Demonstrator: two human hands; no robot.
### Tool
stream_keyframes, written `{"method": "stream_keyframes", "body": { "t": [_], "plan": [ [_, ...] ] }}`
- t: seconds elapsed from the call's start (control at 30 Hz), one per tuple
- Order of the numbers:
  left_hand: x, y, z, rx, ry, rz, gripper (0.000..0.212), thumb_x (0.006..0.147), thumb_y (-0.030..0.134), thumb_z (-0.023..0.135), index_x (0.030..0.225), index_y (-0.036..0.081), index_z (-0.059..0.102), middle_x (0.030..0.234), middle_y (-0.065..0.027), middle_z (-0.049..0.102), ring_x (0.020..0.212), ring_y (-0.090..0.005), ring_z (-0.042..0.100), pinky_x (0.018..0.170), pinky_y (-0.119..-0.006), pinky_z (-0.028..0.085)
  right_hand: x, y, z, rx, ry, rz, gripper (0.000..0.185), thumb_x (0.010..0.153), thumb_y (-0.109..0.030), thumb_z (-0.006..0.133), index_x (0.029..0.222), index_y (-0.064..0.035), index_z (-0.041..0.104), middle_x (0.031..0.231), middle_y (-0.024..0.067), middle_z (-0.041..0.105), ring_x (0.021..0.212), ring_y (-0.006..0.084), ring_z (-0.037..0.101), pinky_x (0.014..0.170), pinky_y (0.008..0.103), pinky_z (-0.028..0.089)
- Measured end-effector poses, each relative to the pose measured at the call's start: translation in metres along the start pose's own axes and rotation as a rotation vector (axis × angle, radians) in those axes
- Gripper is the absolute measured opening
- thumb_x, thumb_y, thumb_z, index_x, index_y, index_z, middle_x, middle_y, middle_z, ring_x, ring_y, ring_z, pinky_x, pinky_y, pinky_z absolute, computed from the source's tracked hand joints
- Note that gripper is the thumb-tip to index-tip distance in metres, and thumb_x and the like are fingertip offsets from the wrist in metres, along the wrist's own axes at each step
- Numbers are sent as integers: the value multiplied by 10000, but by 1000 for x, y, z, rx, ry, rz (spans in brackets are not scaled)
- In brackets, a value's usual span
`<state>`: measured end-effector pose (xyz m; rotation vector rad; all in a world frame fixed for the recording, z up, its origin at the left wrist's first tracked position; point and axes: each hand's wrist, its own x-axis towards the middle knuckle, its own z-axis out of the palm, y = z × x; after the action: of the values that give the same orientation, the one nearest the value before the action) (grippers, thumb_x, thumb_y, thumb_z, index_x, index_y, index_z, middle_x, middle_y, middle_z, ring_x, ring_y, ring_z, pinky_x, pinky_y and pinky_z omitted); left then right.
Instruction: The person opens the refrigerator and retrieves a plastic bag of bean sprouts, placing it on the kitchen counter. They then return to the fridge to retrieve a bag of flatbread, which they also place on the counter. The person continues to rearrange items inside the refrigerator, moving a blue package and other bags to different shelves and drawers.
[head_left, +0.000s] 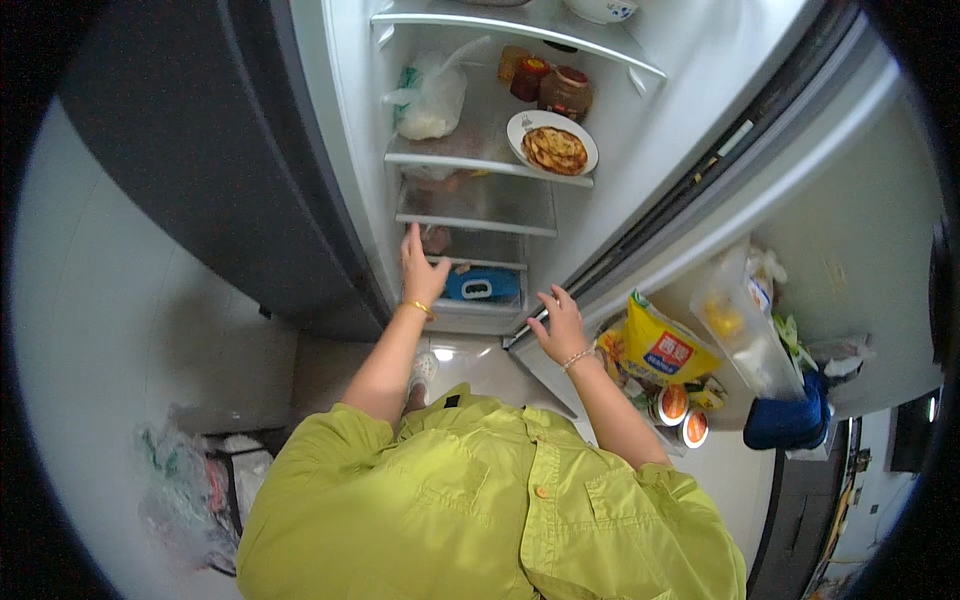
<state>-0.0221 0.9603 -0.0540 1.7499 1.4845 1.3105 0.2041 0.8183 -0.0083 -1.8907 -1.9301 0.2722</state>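
My left hand (424, 271), a gold bangle at its wrist, reaches to the left side of the refrigerator's lower drawers with fingers apart. Right by it are a translucent drawer (487, 244) holding something pinkish and, lower down, a blue item (495, 284) with a white-rimmed dark oval. My right hand (561, 328) hovers near the lower right edge of the opening, fingers spread and holding nothing. On the shelf above the drawers stand a white plate (515, 135) of browned flatbreads (555, 150), a knotted plastic bag (433, 109) and several jars (566, 91).
The open right door (862, 247) carries a yellow bag (667, 345), tubs with orange lids (673, 403), a clear bin (761, 360) and a dark blue item (787, 412). A dark door panel (195, 135) rises at left. Plastic bags (180, 495) lie behind at lower left.
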Motion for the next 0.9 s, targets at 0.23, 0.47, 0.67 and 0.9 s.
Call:
{"method": "stream_keyframes", "body": {
  "t": [0.23, 0.47, 0.67, 0.9],
  "plan": [
    [-183, -46, -13, 153, -321, -203, 902, 620, 117, 669, 1355, 52, 149, 1240, -288, 326, 1146, -406, 338, 976, -406, 290, -80, 19, 9, -122, 6, 70, 430, 704, -238, 668, 1075, -74, 524, 1227, 199, 411, 1106, 370, 405, 924, 422, 344],
    [-235, -43, -43, 155, -323, -271, 850, 641, 108, 647, 1338, 12, 171, 1213, -272, 366, 1130, -389, 352, 969, -394, 299, -123, 19, 35, -5, -138, 119, 426, 703, -248, 663, 1074, -73, 548, 1211, 218, 432, 1098, 369, 426, 929, 411, 355],
    [-254, -28, -65, 155, -304, -247, 828, 655, 114, 644, 1330, 3, 178, 1221, -262, 364, 1153, -377, 338, 982, -381, 289, -139, 5, 39, 53, -225, 162, 411, 714, -264, 664, 1046, -46, 562, 1178, 223, 454, 1100, 363, 432, 932, 382, 364],
    [-252, -19, -85, 211, -330, -177, 813, 667, 127, 634, 1328, 2, 178, 1221, -285, 369, 1168, -393, 326, 990, -401, 277, -123, 13, 68, 172, -215, 158, 439, 696, -238, 669, 1049, -7, 550, 1124, 201, 484, 1037, 346, 469, 894, 367, 389]
  ]
}}
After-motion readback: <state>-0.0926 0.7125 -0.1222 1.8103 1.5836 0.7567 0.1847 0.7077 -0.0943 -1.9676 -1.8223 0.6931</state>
